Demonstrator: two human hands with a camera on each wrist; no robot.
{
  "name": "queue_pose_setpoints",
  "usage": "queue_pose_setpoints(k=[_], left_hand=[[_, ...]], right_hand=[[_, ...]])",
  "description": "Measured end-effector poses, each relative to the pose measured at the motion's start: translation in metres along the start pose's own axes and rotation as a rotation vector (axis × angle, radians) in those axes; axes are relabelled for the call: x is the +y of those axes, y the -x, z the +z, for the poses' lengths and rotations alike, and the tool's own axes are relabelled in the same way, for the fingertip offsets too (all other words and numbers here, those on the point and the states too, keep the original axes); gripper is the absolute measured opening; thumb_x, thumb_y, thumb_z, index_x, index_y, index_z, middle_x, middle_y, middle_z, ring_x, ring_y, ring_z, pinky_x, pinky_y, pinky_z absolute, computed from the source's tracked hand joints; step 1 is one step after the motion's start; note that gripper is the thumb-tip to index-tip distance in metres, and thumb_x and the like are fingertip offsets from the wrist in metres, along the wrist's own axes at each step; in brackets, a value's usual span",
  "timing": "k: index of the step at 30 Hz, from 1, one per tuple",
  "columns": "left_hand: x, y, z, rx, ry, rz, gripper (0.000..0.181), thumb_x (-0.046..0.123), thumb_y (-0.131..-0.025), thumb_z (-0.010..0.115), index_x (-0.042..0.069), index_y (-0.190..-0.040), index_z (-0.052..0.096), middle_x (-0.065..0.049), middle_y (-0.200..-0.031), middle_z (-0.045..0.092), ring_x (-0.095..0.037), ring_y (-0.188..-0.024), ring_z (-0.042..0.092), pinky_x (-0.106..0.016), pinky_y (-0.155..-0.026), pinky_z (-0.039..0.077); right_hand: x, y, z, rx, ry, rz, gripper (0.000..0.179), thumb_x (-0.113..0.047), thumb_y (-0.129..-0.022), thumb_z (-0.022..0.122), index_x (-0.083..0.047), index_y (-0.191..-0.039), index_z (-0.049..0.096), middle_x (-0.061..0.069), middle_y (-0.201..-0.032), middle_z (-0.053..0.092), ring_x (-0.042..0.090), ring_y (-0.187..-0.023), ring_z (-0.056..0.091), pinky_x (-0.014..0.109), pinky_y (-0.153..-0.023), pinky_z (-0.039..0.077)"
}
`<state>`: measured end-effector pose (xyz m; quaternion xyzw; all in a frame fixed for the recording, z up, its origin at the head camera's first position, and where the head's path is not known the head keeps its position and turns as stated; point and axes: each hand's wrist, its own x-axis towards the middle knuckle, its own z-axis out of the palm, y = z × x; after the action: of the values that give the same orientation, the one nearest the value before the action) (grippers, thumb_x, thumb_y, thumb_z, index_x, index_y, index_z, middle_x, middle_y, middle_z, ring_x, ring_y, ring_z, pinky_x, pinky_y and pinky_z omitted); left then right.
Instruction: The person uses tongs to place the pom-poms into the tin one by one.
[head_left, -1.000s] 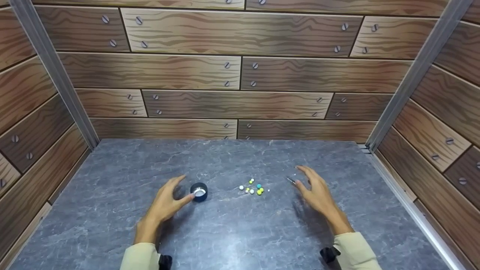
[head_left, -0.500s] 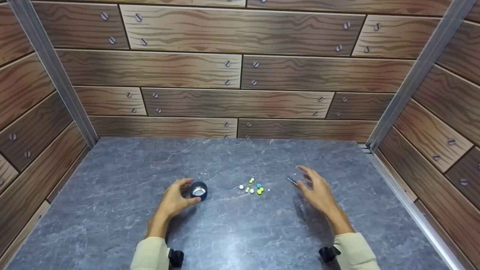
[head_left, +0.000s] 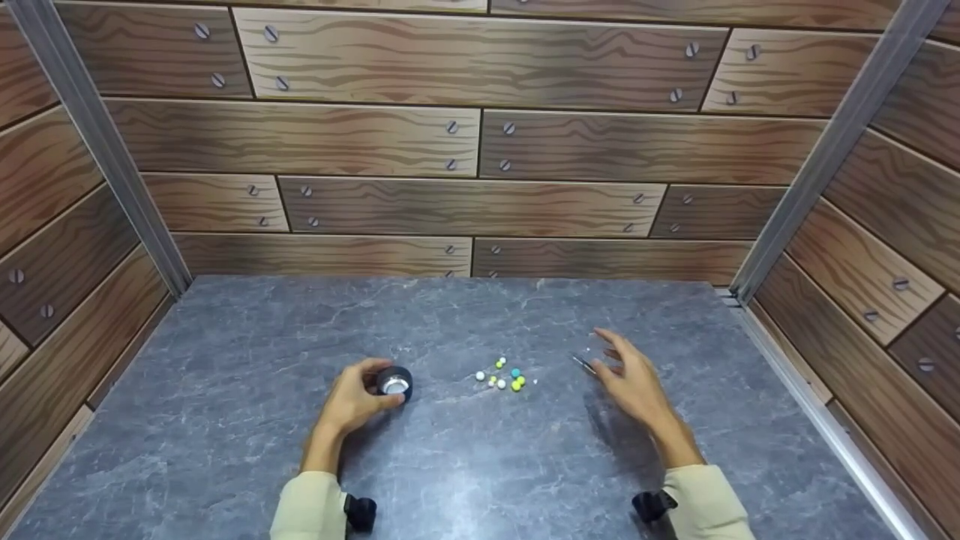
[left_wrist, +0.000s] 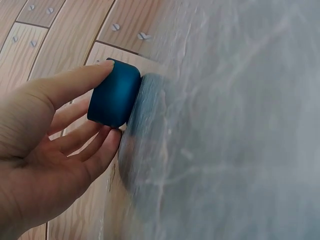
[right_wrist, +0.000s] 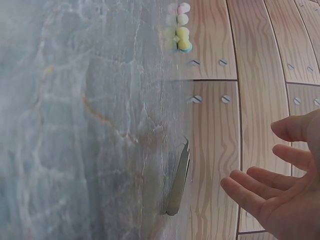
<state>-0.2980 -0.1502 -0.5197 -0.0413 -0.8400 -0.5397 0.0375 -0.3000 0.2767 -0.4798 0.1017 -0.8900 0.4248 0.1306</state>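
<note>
A small round blue container or cap (head_left: 393, 371) stands on the table, its dark rim around a silvery inside in the head view. My left hand (head_left: 352, 399) holds it from the left, thumb on the near side and fingers on the far side. The smooth blue side wall (left_wrist: 115, 95) shows between thumb and fingers in the left wrist view. My right hand (head_left: 637, 386) is spread with loosely bent fingers, holding nothing. Beside its thumb lie metal tweezers (head_left: 583, 364). In the right wrist view the tweezers (right_wrist: 178, 182) lie on the table, apart from the hand.
Several small balls, including white (head_left: 502, 385), yellow (head_left: 517, 386) and teal (head_left: 515, 373) ones, lie scattered mid-table between the hands. The grey marbled table (head_left: 300, 322) is enclosed by wood-patterned walls (head_left: 375, 142) with metal corner posts (head_left: 120, 172).
My left hand has moved right and its fingers and thumb have closed around the blue container. The right hand, tweezers and balls have stayed in place.
</note>
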Motion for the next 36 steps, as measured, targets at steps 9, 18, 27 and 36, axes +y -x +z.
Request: queue_pose_setpoints(k=[9, 18, 27, 36], left_hand=[[0.001, 0.002, 0.000, 0.013, 0.048, 0.017, 0.056, -0.007, -0.074, 0.086, -0.010, -0.127, 0.067, -0.030, -0.123, 0.070, -0.041, -0.111, 0.072, -0.049, -0.097, 0.059], [0.000, 0.003, 0.001, 0.029, 0.054, -0.015, 0.057, -0.008, -0.074, 0.086, -0.009, -0.128, 0.067, -0.030, -0.128, 0.069, -0.041, -0.116, 0.070, -0.049, -0.100, 0.058], [0.003, 0.004, 0.001, 0.042, 0.060, -0.010, 0.057, -0.009, -0.074, 0.085, -0.010, -0.128, 0.067, -0.031, -0.128, 0.068, -0.042, -0.121, 0.067, -0.048, -0.104, 0.056], [0.002, 0.005, 0.001, 0.045, 0.057, 0.009, 0.057, -0.009, -0.073, 0.085, -0.011, -0.127, 0.067, -0.031, -0.126, 0.069, -0.042, -0.119, 0.068, -0.048, -0.102, 0.057]], right_hand=[[0.001, -0.002, -0.004, 0.009, -0.024, 0.008, 0.054, 0.000, -0.097, 0.064, 0.001, -0.149, 0.049, 0.028, -0.153, 0.049, 0.051, -0.130, 0.059, 0.057, -0.106, 0.052], [-0.002, -0.006, -0.010, 0.005, -0.023, 0.013, 0.056, -0.007, -0.099, 0.063, 0.001, -0.152, 0.046, 0.029, -0.155, 0.047, 0.054, -0.130, 0.057, 0.061, -0.106, 0.052], [-0.007, -0.014, -0.012, -0.041, -0.014, 0.060, 0.053, -0.009, -0.100, 0.063, -0.002, -0.150, 0.049, 0.027, -0.150, 0.053, 0.049, -0.130, 0.059, 0.059, -0.109, 0.050], [-0.007, -0.014, 0.002, -0.041, 0.073, 0.073, 0.038, -0.006, -0.098, 0.066, 0.001, -0.136, 0.063, 0.029, -0.134, 0.065, 0.049, -0.119, 0.066, 0.058, -0.102, 0.055]])
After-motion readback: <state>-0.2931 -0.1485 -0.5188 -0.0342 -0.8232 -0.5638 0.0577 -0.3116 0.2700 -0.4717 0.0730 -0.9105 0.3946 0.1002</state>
